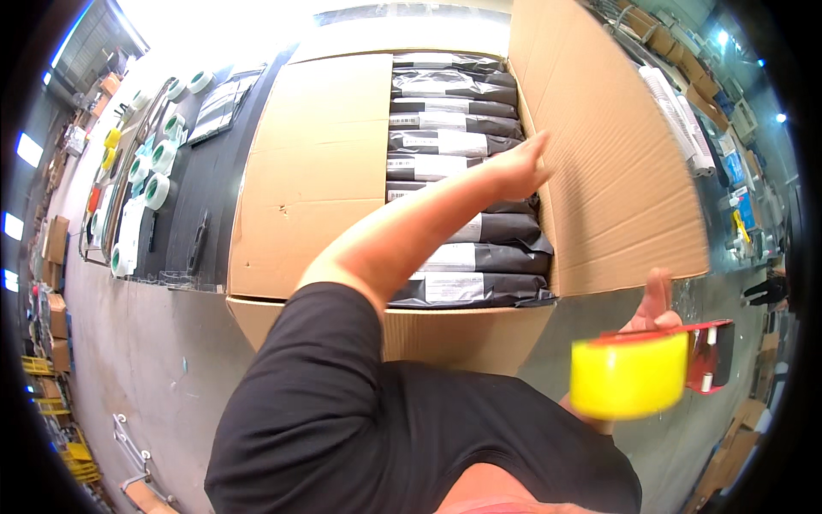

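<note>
A large cardboard box [467, 330] stands in front of me, packed with a row of black plastic packages [505, 227] bearing white labels. Its left flap [312, 171] lies folded over part of the contents. The right flap [608, 171] stands raised and leans outward. My left arm crosses over the packages, and my left hand [521, 170] is at the inner face of that flap, fingers stretched out and holding nothing. Low on the right, my right hand [652, 308] grips a red tape dispenser [709, 355] loaded with a wide yellow tape roll [629, 377]. The roll hides part of that hand.
To the left, a dark table [193, 206] carries several tape rolls [157, 190] and a dark flat packet [224, 107]. White rolls [676, 120] lie beyond the right flap. A metal-framed cart [137, 467] is on the floor at lower left. Stacked cartons [732, 445] line the right side.
</note>
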Demonstrator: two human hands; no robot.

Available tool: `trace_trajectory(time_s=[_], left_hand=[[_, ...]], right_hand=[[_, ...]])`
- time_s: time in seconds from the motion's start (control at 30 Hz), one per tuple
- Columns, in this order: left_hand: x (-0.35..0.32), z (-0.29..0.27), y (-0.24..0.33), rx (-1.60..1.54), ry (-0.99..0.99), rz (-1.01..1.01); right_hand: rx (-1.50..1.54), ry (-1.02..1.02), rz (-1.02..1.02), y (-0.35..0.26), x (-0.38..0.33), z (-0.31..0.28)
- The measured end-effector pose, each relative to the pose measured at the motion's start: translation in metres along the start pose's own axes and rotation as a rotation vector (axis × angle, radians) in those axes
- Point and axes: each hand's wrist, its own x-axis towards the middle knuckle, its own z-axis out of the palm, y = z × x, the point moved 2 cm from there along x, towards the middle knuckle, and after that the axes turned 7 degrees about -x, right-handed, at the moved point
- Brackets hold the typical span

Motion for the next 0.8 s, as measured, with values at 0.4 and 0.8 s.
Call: trace_trajectory(time_s=[0.4,0.8], left_hand=[[-0.180,-0.136,0.054,1.098,-0.148,-0.753],[-0.344,-0.419,0.099,1.929,0.069,-1.583]], right_hand=[[-0.685,0.366,-0.068,0.048,-0.008,-0.083],[0.637,0.480,0.060,0.035,0.033,-0.190]])
